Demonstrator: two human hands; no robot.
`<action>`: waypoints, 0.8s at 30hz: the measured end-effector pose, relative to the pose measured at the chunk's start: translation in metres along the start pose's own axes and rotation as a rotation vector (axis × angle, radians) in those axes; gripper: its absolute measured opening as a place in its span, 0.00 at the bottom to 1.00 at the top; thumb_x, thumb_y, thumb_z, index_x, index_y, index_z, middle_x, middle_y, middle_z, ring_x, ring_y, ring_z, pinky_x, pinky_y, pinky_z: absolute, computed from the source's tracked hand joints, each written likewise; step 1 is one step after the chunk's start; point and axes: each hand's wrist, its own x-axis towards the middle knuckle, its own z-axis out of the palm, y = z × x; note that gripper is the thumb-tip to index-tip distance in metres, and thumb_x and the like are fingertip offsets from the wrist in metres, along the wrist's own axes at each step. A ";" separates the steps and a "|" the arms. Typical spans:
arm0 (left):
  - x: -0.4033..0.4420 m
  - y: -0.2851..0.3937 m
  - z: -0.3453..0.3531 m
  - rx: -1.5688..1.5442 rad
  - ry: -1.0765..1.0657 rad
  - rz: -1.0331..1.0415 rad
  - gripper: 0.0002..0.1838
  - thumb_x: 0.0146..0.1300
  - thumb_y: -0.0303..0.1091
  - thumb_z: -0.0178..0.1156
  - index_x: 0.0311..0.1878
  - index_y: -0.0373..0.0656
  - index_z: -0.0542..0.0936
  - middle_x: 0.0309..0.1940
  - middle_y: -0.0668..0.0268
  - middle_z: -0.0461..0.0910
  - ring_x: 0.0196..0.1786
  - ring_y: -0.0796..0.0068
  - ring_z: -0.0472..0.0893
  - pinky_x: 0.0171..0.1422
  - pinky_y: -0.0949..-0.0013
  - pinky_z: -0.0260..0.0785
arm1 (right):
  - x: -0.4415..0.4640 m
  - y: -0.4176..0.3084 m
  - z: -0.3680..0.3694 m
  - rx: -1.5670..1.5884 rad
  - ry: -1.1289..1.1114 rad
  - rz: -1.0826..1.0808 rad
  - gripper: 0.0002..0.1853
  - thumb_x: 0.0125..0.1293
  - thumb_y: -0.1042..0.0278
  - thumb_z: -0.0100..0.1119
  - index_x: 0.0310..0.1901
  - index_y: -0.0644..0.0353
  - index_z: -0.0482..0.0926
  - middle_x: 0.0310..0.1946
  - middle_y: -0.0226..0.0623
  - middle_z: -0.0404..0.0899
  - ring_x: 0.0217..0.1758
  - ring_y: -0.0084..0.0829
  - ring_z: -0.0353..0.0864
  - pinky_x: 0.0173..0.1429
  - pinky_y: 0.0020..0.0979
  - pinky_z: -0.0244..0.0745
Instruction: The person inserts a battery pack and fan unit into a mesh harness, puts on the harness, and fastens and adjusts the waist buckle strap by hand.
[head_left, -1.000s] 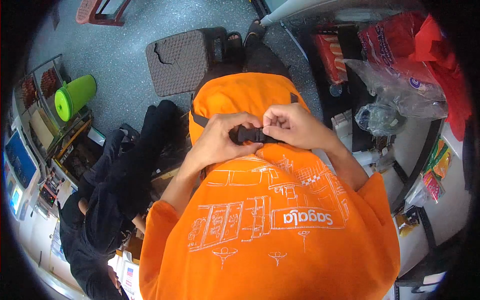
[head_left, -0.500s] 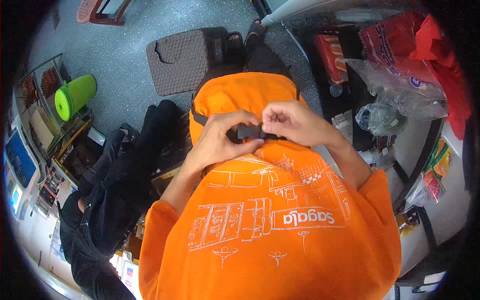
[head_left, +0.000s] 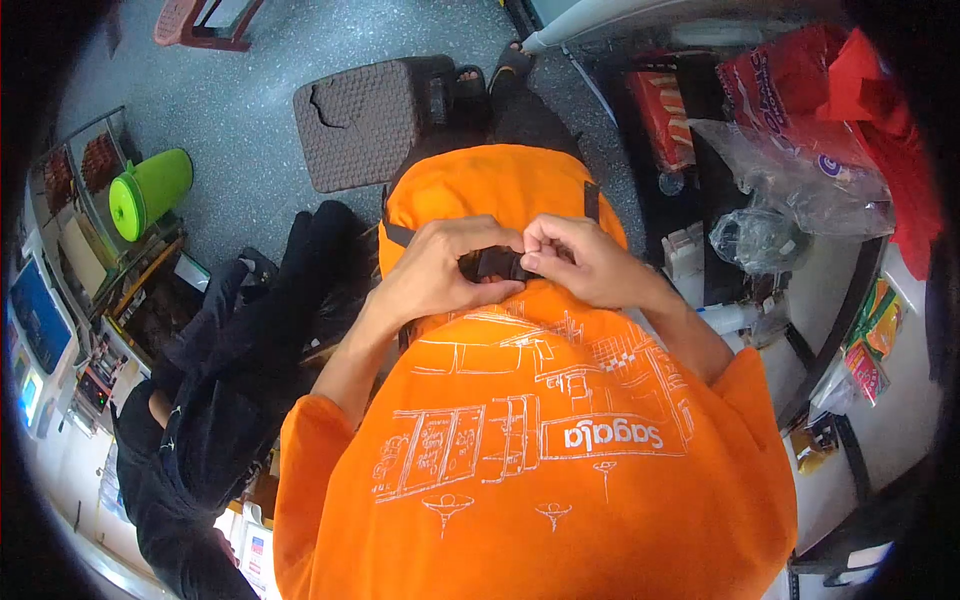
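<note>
Both hands meet at my waist, over a dark buckle (head_left: pixel 498 264) on a black strap. My left hand (head_left: pixel 445 262) curls around the buckle from the left, thumb below and fingers above. My right hand (head_left: pixel 585 262) pinches at the buckle's right end, thumb and forefinger together. The fingers partly cover the buckle, so I cannot tell whether it is fastened. Just beyond lies bulging orange fabric (head_left: pixel 490 180) with black straps at its sides. Nearer to me is my orange shirt (head_left: pixel 560 510), printed with white line drawings.
A brown textured stool (head_left: pixel 355 120) stands ahead on the speckled floor. To the left are a person in dark clothes (head_left: pixel 215 430) and a green lidded container (head_left: pixel 150 195). Plastic bags (head_left: pixel 800 190) and a red packet (head_left: pixel 662 115) sit on the right.
My right hand has shifted slightly left, closer to my left fingers. The buckle appears turned and more covered, and the strap to its right shows less.
</note>
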 end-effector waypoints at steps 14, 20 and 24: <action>-0.008 -0.020 0.015 -0.330 0.230 -0.232 0.12 0.57 0.30 0.76 0.42 0.38 0.86 0.32 0.68 0.86 0.32 0.86 0.81 0.36 0.79 0.72 | 0.004 -0.024 -0.019 -0.164 0.002 0.026 0.12 0.65 0.68 0.68 0.46 0.64 0.83 0.32 0.35 0.83 0.31 0.24 0.81 0.35 0.26 0.74; -0.011 -0.012 0.010 -0.209 0.174 -0.236 0.13 0.56 0.28 0.77 0.44 0.38 0.87 0.36 0.68 0.86 0.37 0.84 0.82 0.41 0.78 0.73 | 0.005 -0.013 -0.008 -0.158 0.131 -0.067 0.09 0.66 0.68 0.67 0.44 0.63 0.83 0.31 0.33 0.82 0.30 0.20 0.78 0.35 0.26 0.73; -0.007 -0.009 0.008 -0.149 0.168 -0.117 0.15 0.53 0.31 0.78 0.44 0.41 0.88 0.34 0.66 0.86 0.34 0.78 0.82 0.37 0.75 0.72 | 0.010 -0.004 -0.013 -0.011 -0.066 0.061 0.07 0.67 0.69 0.66 0.41 0.63 0.81 0.28 0.28 0.79 0.30 0.18 0.74 0.36 0.24 0.72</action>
